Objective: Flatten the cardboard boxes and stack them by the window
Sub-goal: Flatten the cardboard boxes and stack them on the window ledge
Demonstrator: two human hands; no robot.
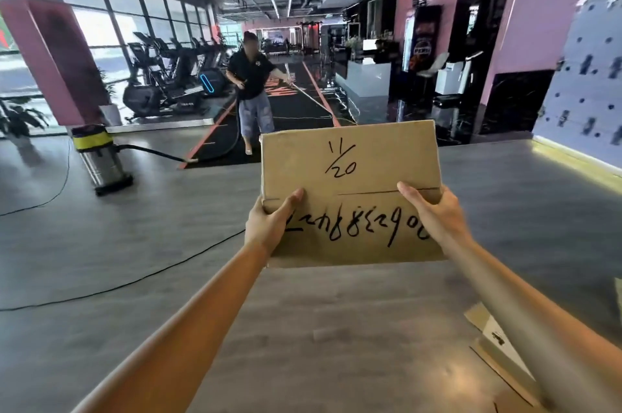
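Observation:
I hold a brown cardboard box [350,177] up in front of me with both arms stretched out. It has black handwriting on its facing side, and a flap seam runs across the middle. My left hand [269,222] grips its left edge with the thumb over the front. On the right edge, my right hand [434,214] grips the same way. More cardboard [494,348] lies on the floor at the lower right. The windows [111,28] run along the left side.
A person [252,89] stands ahead on a black mat holding a vacuum hose. A steel vacuum canister [101,156] stands on the left, and black cables [141,278] trail across the grey floor. Exercise machines [168,75] line the windows. A counter [367,75] stands at the right.

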